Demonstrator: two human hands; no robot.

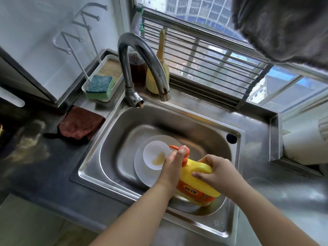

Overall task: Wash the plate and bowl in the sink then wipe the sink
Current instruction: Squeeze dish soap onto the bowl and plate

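Right hand [215, 172] grips jug [197, 181] handle, left hand [173, 161] presses pump [182, 151]. Keep nozzle over bowl [156, 154]; one short squirt's probably enough.

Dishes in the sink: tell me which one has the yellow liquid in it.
The small white bowl, which sits on top of the larger white plate. A yellow puddle lies inside the bowl; the plate's visible rim shows none.

Over the sink [209, 119], the left hand [173, 163] pressed the orange pump [184, 153] of a yellow detergent bottle [196, 180]; the right hand [215, 172] held its handle, the bowl [155, 154] sitting on the plate [143, 172].
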